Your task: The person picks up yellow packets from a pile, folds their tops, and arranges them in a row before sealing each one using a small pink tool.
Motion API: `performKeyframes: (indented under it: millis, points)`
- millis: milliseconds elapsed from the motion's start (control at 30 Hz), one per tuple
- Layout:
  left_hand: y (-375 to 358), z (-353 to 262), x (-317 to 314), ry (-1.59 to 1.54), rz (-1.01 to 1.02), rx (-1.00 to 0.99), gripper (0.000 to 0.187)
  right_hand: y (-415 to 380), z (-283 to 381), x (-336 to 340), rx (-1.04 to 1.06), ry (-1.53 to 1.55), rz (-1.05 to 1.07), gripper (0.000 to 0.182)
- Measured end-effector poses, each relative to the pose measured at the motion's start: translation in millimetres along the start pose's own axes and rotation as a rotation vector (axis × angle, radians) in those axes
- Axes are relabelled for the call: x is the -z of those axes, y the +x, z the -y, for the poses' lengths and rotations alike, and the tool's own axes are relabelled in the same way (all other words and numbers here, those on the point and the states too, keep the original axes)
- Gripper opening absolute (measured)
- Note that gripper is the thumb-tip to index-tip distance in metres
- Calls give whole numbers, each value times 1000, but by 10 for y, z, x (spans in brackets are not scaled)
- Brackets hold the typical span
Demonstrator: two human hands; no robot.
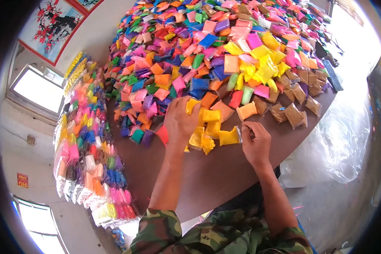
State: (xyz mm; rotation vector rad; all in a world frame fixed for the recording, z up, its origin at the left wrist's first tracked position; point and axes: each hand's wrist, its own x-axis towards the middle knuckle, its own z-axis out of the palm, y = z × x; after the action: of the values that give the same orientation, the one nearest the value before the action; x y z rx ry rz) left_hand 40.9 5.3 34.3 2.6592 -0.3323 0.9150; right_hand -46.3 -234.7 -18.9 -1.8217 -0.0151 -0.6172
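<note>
Yellow packets (229,136) lie centre-frame on the desk (211,175), apparently grouped for easy reach; the left hand (180,120) curls half-open beside them, grip hidden; the right hand (257,142) is nearly closed, hold unclear.

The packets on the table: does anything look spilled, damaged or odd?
Nothing stands out as spilled or damaged. The colours are jumbled across most of the heap, but yellow packets lie clustered beside the left hand.
</note>
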Motion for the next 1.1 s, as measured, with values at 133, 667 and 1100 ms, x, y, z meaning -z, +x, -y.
performKeyframes:
  millis: [133, 667, 1100]
  points:
    - [-165, 358, 77, -205, 192, 208, 31, 7, 36, 5, -16, -2, 9, 9]
    - [29, 268, 293, -182, 267, 278, 28, 18, 46, 27, -20, -27, 19, 11]
    - [-1615, -167, 743, -187, 98, 167, 40, -66, 12, 3, 144, -212, 143, 25]
